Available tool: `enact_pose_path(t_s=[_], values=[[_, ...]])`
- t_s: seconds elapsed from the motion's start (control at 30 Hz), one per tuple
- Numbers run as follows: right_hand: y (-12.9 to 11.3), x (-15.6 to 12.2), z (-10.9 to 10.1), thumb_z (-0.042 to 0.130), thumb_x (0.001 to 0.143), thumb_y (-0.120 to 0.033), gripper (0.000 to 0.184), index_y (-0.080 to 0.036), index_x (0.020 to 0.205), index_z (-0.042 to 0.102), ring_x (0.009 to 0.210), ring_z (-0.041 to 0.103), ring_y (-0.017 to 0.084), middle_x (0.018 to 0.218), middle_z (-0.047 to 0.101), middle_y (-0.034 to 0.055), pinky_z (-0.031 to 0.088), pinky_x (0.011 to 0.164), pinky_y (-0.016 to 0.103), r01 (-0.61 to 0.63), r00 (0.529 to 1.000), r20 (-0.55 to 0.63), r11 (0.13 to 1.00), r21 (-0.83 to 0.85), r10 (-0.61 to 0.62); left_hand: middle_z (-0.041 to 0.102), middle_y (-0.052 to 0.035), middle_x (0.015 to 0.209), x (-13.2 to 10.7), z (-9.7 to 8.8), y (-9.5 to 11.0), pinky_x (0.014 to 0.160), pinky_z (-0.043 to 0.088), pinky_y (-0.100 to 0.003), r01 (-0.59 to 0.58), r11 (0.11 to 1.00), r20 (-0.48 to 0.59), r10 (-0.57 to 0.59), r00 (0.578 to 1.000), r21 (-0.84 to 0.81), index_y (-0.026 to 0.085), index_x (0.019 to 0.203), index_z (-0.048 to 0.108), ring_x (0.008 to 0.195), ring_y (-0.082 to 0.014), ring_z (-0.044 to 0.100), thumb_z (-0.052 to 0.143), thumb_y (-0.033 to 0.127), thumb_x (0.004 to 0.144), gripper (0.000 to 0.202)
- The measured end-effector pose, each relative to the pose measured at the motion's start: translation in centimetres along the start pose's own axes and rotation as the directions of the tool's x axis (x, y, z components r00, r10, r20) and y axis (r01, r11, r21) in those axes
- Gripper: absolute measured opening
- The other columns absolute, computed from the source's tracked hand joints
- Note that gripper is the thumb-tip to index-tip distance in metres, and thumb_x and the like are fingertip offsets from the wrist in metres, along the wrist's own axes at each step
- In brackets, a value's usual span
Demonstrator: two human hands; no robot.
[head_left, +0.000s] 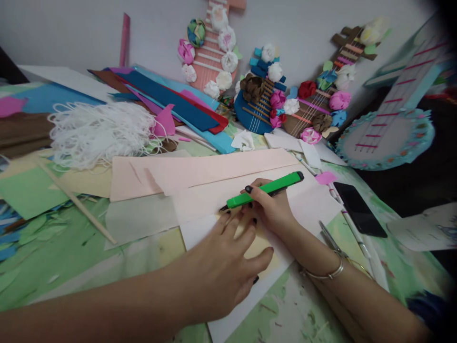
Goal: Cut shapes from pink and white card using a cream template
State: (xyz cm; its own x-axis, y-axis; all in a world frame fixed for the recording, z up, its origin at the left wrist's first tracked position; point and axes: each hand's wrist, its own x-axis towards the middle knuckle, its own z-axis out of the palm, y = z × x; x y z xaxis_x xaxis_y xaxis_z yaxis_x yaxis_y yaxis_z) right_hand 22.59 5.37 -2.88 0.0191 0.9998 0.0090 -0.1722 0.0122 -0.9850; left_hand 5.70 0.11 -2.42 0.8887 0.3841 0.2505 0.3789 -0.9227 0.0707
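My right hand (269,205) grips a green utility knife (266,189), held slantwise with its dark tip down at the paper. Beneath it lies a white sheet (200,234), and a pale yellow piece (262,245) shows on this sheet between my fingers. My left hand (224,262) rests flat there with fingers spread, fingertips close to the knife's tip. Long pale pink paper strips (210,169) stretch just beyond both hands. The exact contact of tip and paper is too small to make out.
Scissors (332,240) and a black phone (360,209) lie right of my right arm. A heap of white string (102,133), coloured paper sheets (171,97) and a wooden stick (76,202) are on the left. Several flower-decorated paper instruments (257,105) lean along the wall.
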Motion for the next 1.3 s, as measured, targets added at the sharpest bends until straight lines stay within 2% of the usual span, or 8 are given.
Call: enact_pose_path(t_s=[0.37, 1.3], values=[[0.12, 0.27, -0.21, 0.078, 0.069, -0.029, 0.022, -0.018, 0.06, 0.061, 0.042, 0.059, 0.011, 0.05, 0.064, -0.0012, 0.046, 0.04, 0.021, 0.03, 0.999, -0.017, 0.999, 0.01, -0.03, 0.049, -0.0241, 0.142, -0.01, 0.07, 0.09, 0.105, 0.038, -0.066, 0.005, 1.0, -0.01, -0.005, 1.0, 0.021, 0.024, 0.14, 0.046, 0.14, -0.0493, 0.035, 0.048, 0.042, 0.097, 0.047], [-0.06, 0.37, -0.28, 0.077, 0.065, -0.027, 0.021, -0.018, 0.055, 0.06, 0.04, 0.056, 0.01, 0.047, 0.061, -0.0025, 0.044, 0.037, 0.019, 0.034, 0.998, -0.057, 0.999, -0.016, -0.035, 0.049, -0.0258, 0.141, 0.06, 0.32, -0.02, 0.105, 0.038, -0.066, 0.002, 0.999, -0.035, 0.0, 0.999, 0.042, 0.023, 0.139, 0.047, 0.139, -0.0493, 0.036, 0.047, 0.042, 0.097, 0.046]])
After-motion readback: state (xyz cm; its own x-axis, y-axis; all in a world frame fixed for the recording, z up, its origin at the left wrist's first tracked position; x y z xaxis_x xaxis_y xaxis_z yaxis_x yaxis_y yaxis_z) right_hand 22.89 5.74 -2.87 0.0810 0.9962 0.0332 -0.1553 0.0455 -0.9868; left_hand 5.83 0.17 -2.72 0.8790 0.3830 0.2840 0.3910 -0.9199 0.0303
